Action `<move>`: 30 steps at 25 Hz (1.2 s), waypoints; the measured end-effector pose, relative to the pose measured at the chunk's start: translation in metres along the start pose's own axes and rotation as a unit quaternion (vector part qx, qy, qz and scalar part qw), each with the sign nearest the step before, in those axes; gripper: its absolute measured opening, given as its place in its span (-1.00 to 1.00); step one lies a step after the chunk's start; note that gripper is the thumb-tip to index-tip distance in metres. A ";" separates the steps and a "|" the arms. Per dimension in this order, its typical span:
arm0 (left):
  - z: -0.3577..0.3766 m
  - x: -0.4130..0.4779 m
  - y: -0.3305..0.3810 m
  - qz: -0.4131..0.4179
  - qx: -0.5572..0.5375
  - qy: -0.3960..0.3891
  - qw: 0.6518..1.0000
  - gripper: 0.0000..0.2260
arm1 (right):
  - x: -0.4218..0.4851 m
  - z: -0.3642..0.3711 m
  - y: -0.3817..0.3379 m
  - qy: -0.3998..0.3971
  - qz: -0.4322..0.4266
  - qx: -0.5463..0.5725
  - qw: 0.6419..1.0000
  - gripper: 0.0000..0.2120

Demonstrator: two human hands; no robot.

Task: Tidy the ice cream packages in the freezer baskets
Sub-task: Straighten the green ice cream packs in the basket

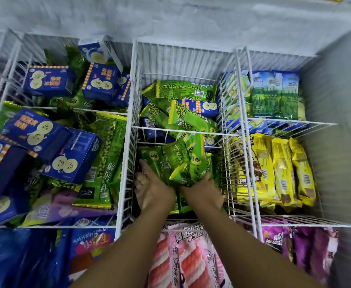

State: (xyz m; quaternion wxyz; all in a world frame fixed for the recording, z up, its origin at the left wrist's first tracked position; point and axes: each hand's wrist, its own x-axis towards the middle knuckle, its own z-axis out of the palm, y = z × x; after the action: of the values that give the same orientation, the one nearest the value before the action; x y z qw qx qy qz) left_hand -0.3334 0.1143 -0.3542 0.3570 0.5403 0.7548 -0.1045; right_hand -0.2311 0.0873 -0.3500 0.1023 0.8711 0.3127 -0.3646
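Both my hands reach down into the near half of the middle white wire basket point(126, 146). My left hand point(152, 189) lies flat against a bunch of green ice cream packages point(178, 163), fingers stretched along their left side. My right hand point(204, 189) grips the same bunch from the right and below. More green packages point(183, 92) and a blue box point(201, 107) lie jumbled in the far half of that basket. The lower parts of the bunch are hidden by my hands.
The left basket point(62, 226) holds blue boxes point(50, 81) and large green bags point(106, 161) in disorder. The right basket point(291, 122) holds yellow packages point(282, 169) in a row and green-blue ones point(274, 94) behind. Pink point(183, 260), purple point(307, 246) and blue packages lie nearest me.
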 end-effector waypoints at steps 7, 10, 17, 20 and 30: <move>0.010 0.008 0.010 0.184 0.027 -0.001 0.983 -0.34 | 0.000 0.000 0.004 0.054 0.005 0.055 0.997 -0.06; 0.013 0.011 0.010 0.187 0.080 -0.002 0.979 -0.31 | -0.003 0.003 0.003 0.053 -0.051 0.105 0.992 -0.03; 0.027 0.020 0.018 0.281 0.193 0.026 0.940 -0.47 | -0.008 0.005 0.017 0.002 -0.029 0.030 0.999 -0.12; 0.029 0.026 0.017 0.276 0.223 0.014 0.935 -0.47 | -0.008 0.005 0.013 0.040 0.009 -0.047 0.998 -0.29; 0.030 0.026 0.006 0.328 0.241 -0.016 0.913 -0.49 | -0.024 -0.016 0.018 0.017 0.008 -0.096 0.995 -0.34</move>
State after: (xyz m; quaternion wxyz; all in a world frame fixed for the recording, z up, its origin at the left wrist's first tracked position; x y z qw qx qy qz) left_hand -0.3192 0.1197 -0.3917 0.2423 0.8254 0.4809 -0.1694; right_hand -0.2241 0.0680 -0.3228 0.1834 0.8655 0.3414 -0.3174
